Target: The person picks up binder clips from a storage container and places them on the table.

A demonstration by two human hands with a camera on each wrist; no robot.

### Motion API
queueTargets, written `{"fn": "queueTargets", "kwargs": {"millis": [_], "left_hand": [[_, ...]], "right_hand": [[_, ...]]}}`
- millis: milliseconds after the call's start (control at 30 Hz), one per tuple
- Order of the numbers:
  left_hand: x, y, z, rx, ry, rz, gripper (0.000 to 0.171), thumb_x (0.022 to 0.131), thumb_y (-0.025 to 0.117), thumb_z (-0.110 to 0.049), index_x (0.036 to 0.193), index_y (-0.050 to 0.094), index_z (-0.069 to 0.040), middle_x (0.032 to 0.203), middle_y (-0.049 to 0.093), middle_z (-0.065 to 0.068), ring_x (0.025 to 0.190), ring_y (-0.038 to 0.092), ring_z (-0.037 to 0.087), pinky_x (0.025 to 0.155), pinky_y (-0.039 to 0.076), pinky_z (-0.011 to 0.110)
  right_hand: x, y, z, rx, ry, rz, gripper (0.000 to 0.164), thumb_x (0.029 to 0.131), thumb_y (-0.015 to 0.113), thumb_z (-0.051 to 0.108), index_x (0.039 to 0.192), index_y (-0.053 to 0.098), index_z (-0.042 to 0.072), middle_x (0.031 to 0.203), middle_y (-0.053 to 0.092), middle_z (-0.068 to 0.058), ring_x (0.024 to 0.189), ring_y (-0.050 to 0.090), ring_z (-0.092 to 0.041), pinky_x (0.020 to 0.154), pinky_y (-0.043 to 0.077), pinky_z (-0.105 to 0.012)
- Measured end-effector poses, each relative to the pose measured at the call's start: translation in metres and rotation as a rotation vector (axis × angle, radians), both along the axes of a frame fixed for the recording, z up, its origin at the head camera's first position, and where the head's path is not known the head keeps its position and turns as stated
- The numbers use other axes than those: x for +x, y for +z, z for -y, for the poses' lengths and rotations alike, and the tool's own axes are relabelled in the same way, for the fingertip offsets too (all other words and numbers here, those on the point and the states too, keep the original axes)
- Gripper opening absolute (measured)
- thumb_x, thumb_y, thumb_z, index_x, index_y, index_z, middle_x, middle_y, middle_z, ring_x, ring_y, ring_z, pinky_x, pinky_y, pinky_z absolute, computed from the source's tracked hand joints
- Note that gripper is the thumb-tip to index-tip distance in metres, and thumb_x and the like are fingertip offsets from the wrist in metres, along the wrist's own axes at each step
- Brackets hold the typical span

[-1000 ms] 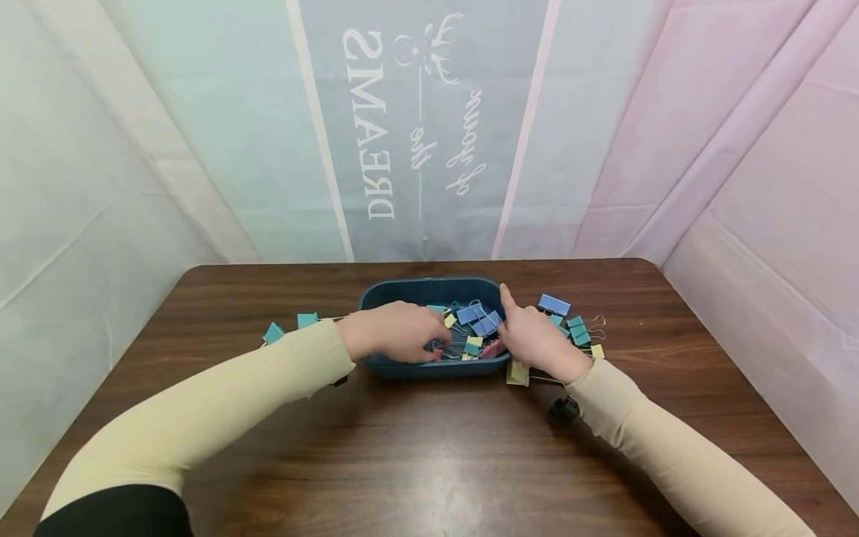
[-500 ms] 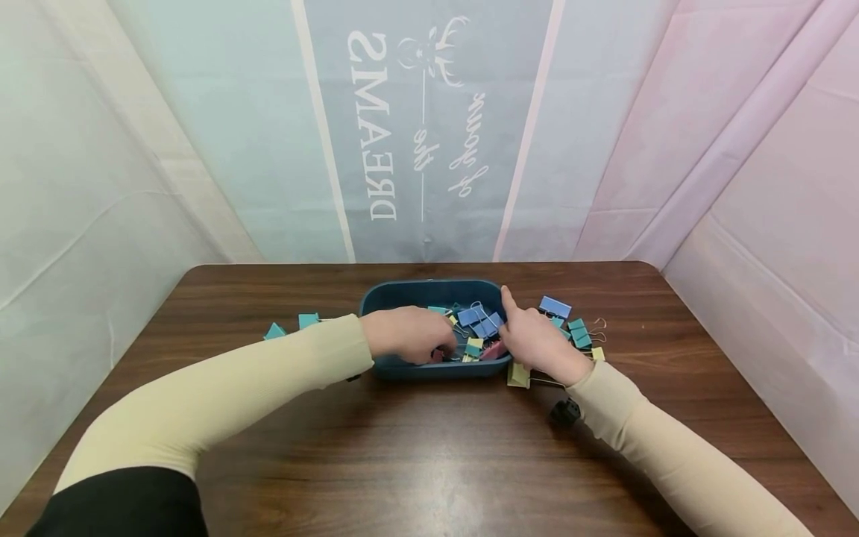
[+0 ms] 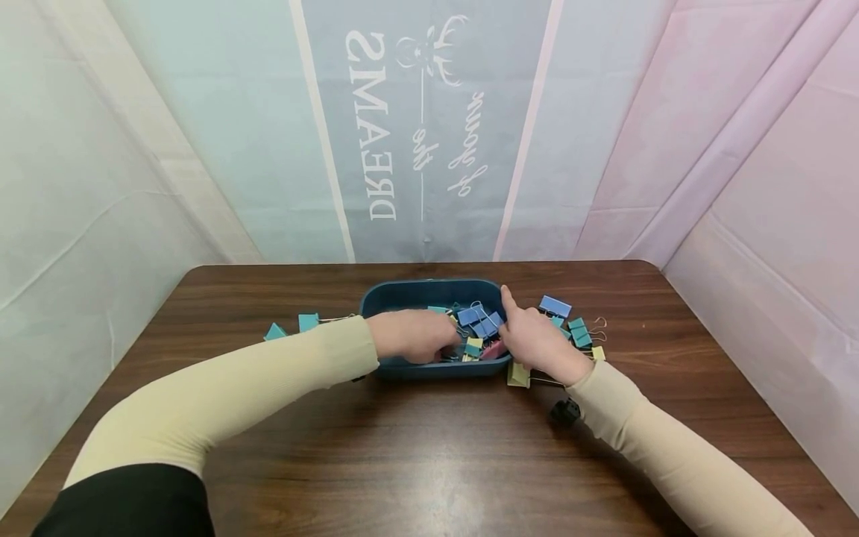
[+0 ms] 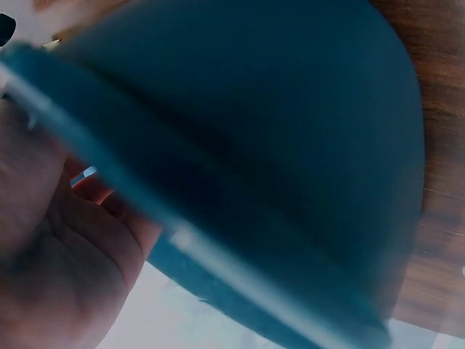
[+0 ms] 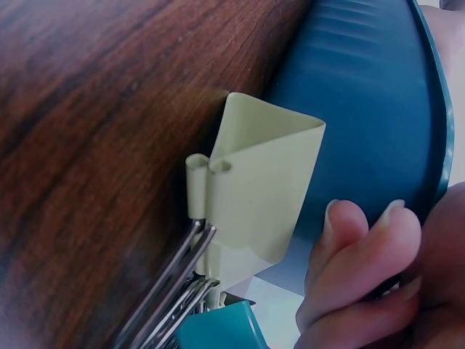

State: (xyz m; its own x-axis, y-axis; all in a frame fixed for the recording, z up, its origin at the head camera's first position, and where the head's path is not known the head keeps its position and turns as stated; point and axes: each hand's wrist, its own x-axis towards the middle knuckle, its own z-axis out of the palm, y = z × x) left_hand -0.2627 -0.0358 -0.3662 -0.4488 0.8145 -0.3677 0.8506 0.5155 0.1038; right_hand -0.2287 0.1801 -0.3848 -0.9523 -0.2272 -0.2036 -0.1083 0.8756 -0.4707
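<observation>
Mid-frame, bin [image 3: 443, 371]: R hand [image 3: 537, 340] clamped on its end, prob steadying it
L hand [image 3: 414, 335]: inside w/ clips [image 3: 488, 325], fingertips hidden, can't tell

Blue bin [image 4: 305, 123] partly hides fingers [image 4: 132, 224]; wooden tabletop [image 4: 439, 240] beside.

Has a basin [image 3: 446, 369] on the desk [image 3: 429, 462], clips [image 3: 493, 324] inside, more clips [image 3: 580, 333] left and right, a curtain [image 3: 429, 149] behind it.
</observation>
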Motion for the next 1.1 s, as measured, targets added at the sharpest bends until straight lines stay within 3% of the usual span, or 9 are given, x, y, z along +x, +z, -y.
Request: {"fn": "queueTargets", "kwargs": {"millis": [367,667,867,1100], "left_hand": [[-0.002,0.003,0.005,0.014,-0.005,0.018,0.018,0.095,0.068,-0.008,0.111,0.073,-0.013,0.098,0.064,-0.002,0.084,0.057,0.014,0.083,0.052,0.024],[0.0,0.006,0.006,-0.04,-0.008,0.01,0.018,0.096,0.067,-0.009,0.112,0.073,-0.015,0.096,0.058,-0.002,0.084,0.055,0.014,0.082,0.05,0.025],[-0.004,0.014,0.015,0.01,0.066,0.037,0.018,0.089,0.074,-0.007,0.103,0.071,-0.017,0.097,0.055,-0.003,0.081,0.056,0.014,0.073,0.05,0.023],[-0.005,0.03,0.037,0.061,0.064,-0.011,0.019,0.086,0.075,-0.011,0.103,0.07,-0.019,0.095,0.052,-0.004,0.079,0.056,0.012,0.07,0.049,0.023]], "right_hand": [[0.001,0.001,0.0,-0.014,-0.006,0.014,0.073,0.104,0.044,0.016,0.158,-0.004,0.005,0.054,0.052,-0.007,0.04,0.054,-0.022,0.045,0.049,-0.035],[0.001,0.002,0.001,-0.014,-0.011,0.014,0.073,0.104,0.044,0.016,0.159,-0.002,0.004,0.055,0.052,-0.007,0.04,0.054,-0.022,0.045,0.049,-0.035],[0.002,0.002,0.0,-0.019,-0.012,0.012,0.073,0.104,0.044,0.016,0.159,-0.003,0.005,0.054,0.052,-0.007,0.04,0.053,-0.022,0.045,0.049,-0.035],[0.003,0.002,0.0,-0.018,-0.003,0.0,0.072,0.104,0.044,0.015,0.159,-0.002,0.004,0.053,0.051,-0.006,0.039,0.051,-0.021,0.043,0.046,-0.035]]}}
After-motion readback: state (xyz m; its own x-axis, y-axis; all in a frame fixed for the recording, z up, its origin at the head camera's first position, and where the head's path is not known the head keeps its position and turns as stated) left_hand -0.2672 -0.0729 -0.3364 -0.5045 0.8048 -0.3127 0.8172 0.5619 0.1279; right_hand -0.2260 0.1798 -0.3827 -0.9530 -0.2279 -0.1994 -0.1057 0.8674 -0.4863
